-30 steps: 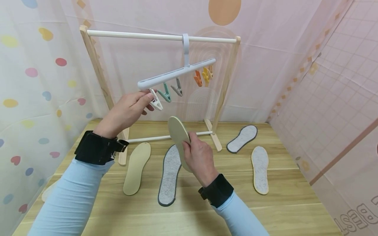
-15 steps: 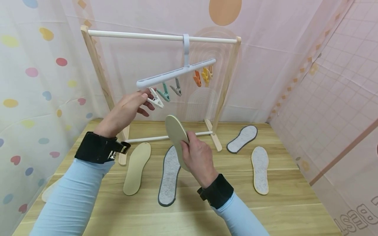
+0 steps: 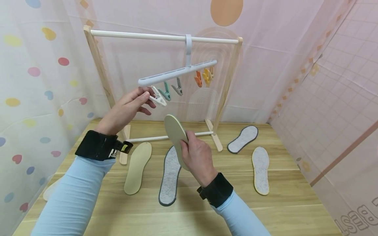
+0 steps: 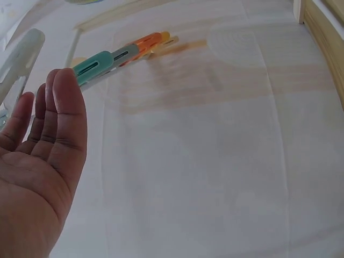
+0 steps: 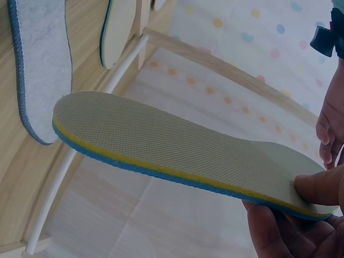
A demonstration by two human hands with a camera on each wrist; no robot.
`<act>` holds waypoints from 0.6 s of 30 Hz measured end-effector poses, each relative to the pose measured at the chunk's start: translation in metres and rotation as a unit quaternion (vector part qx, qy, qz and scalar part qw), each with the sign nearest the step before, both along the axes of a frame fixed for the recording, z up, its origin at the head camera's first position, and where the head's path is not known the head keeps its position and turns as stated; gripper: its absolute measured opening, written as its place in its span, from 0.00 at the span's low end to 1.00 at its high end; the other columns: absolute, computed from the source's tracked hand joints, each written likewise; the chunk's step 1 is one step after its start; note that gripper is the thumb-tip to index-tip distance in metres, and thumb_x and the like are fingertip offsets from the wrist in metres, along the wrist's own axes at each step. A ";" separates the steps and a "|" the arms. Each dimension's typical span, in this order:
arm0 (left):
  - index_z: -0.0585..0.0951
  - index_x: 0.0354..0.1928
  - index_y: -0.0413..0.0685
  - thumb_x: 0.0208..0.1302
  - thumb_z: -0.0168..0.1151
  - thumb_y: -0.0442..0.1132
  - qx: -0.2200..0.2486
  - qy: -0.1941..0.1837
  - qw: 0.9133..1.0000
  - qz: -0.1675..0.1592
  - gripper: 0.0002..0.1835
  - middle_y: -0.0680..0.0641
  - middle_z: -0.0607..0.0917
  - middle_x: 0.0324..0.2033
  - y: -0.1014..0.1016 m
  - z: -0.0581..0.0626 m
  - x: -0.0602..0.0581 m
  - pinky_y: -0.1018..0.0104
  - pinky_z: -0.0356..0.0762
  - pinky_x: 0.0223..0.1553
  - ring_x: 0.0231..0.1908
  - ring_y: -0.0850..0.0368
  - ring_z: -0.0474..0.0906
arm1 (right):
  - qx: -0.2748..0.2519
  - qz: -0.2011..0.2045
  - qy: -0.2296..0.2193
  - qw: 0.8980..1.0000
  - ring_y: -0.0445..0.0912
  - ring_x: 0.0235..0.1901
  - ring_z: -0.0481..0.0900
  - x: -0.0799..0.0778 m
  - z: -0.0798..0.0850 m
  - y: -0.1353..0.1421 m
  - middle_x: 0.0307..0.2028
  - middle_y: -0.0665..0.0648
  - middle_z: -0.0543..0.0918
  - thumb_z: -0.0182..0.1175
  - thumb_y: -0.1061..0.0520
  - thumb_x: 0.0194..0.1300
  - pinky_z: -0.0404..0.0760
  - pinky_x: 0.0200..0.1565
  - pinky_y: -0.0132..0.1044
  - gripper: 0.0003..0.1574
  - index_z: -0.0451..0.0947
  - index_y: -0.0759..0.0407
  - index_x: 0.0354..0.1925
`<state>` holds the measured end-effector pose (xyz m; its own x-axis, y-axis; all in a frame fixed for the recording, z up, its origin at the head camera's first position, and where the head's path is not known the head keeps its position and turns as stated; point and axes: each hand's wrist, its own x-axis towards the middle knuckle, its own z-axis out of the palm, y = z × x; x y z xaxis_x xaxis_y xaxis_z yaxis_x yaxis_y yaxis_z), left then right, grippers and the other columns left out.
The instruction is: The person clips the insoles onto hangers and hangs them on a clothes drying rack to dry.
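Note:
My left hand (image 3: 125, 108) pinches the white clothespin (image 3: 159, 99) at the left end of a pale blue clip hanger (image 3: 165, 77), thumb and fingers on its handle end. A teal clothespin (image 3: 166, 91) and a grey one (image 3: 178, 88) hang beside it. My right hand (image 3: 199, 155) grips a beige insole (image 3: 174, 129) by its lower part, tilted upright below the clips. In the right wrist view that insole (image 5: 161, 142) has a yellow and blue layered edge, with the thumb on its woven face. Behind it on the table lies a grey felt insole (image 3: 169, 183) with dark trim.
The hanger hooks over the white top bar (image 3: 133, 35) of a wooden rack. Orange (image 3: 198, 79) and yellow clothespins (image 3: 206, 78) hang on its right half. Another beige insole (image 3: 137, 170) lies left, and two grey ones (image 3: 242, 139) lie right on the wooden table (image 3: 283, 213).
The white clothespin has swung up and its tip points further right, while my left fingers stay on its handles. My right hand has shifted the beige insole slightly left and up.

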<state>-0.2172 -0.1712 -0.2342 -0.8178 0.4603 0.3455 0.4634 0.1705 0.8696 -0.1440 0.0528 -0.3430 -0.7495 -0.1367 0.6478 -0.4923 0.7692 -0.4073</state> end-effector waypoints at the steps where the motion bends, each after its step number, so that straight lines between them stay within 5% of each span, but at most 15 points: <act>1: 0.69 0.57 0.37 0.80 0.41 0.48 0.005 -0.002 1.000 -0.003 0.21 0.42 0.74 0.51 0.000 0.000 -0.001 0.64 0.78 0.45 0.49 0.49 0.74 | 0.000 0.000 0.001 1.000 0.50 0.33 0.88 0.000 0.000 0.000 0.40 0.62 0.87 0.63 0.60 0.69 0.84 0.30 0.41 0.14 0.75 0.64 0.50; 18: 0.67 0.64 0.42 0.80 0.42 0.49 0.029 -0.011 0.999 -0.006 0.22 0.43 0.72 0.53 0.002 -0.001 -0.006 0.64 0.78 0.46 0.52 0.45 0.73 | 0.010 0.001 0.012 1.000 0.49 0.32 0.88 -0.001 0.004 -0.001 0.38 0.62 0.88 0.63 0.60 0.69 0.83 0.27 0.40 0.15 0.74 0.64 0.51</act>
<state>-0.2232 -0.1691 -0.2349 -0.8200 0.4500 0.3537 0.4453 0.1134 0.8882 -0.1450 0.0517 -0.3390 -0.7333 -0.1502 0.6631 -0.5030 0.7761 -0.3803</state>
